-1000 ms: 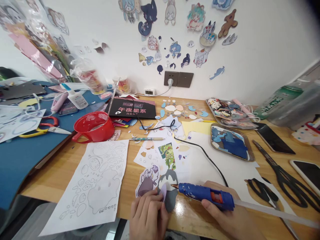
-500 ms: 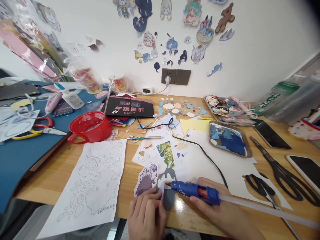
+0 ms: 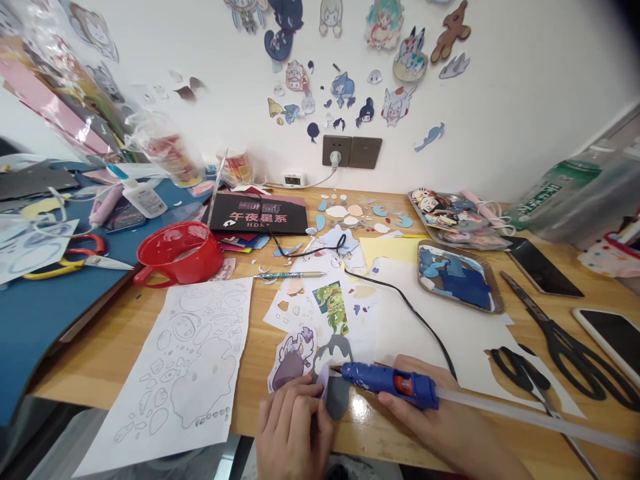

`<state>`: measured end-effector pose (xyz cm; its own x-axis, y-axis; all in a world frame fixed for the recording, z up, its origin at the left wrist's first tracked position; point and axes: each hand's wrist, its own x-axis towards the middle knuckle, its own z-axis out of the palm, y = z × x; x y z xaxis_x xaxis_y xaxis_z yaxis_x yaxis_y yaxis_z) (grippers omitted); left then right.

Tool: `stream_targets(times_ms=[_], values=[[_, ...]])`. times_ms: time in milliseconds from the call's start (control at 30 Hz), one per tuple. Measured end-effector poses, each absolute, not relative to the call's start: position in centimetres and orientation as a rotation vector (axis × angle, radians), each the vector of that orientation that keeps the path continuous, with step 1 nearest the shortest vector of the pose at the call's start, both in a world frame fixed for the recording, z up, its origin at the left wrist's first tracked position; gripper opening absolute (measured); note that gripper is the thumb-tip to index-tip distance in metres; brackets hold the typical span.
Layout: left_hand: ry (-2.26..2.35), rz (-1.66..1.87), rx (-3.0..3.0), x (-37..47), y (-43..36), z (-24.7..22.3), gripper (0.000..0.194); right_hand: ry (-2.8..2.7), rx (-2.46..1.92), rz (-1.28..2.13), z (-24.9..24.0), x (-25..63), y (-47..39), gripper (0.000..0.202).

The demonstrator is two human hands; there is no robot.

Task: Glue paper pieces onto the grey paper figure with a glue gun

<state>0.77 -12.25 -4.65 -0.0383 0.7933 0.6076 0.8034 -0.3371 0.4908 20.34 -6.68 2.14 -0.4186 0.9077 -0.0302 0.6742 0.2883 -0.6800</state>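
My right hand (image 3: pixel 420 400) is closed around a blue hot glue gun (image 3: pixel 383 383), and a long clear glue stick (image 3: pixel 505 412) sticks out of its back end. The gun's nozzle points left and touches or nearly touches a small lilac paper piece (image 3: pixel 325 380). My left hand (image 3: pixel 295 427) pinches that piece at the table's front edge. Under it lies a grey paper cutout (image 3: pixel 337 395), partly hidden by the fingers. Just left of the cutout is a purple and white character cutout (image 3: pixel 293 363).
A sheet of pencil outlines (image 3: pixel 193 360) lies left, below a red mug (image 3: pixel 180 250). Black scissors (image 3: pixel 565 340), phones (image 3: pixel 545 267) and a tray of blue scraps (image 3: pixel 457 277) are on the right. A black cord (image 3: pixel 395 288) crosses the white paper behind the glue gun.
Almost nothing differs. The glue gun and my right hand have shifted very slightly left, while my left hand keeps its pinch on the lilac piece.
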Motion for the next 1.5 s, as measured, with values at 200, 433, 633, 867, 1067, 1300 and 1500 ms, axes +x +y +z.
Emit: stream_targets(times_ms=[200, 433, 633, 867, 1067, 1300, 1500], values=[[-1.834, -1.365, -2.162, 0.8, -12.3, -4.6, 0.019, -2.217, -1.4, 0.86, 1.7, 20.4, -6.8, 0.028], [-1.841, -1.35, -2.154, 0.8, -12.2, -4.4, 0.019, -2.234, -1.385, 0.828, 1.2, 20.5, -7.1, 0.027], [-1.851, -1.304, -2.146, 0.9, -12.2, -4.1, 0.02, -2.324, -1.37, 0.765, 2.3, 20.3, -7.5, 0.027], [-1.865, -1.275, -2.154, 0.9, -12.2, -4.0, 0.018, -2.502, -1.285, 0.594, 2.1, 20.6, -8.1, 0.022], [-1.895, -1.321, -2.165, 0.8, -12.3, -4.2, 0.017, -2.513, -1.215, 0.532, 1.4, 20.8, -8.5, 0.017], [-1.849, -1.298, -2.242, 0.2, -12.2, -4.0, 0.016, -2.513, -1.248, 0.489, 2.1, 20.6, -8.4, 0.022], [-1.934, -1.314, -2.253, -0.2, -12.1, -3.1, 0.016, -2.495, -1.25, 0.511, 2.2, 20.4, -8.5, 0.023]])
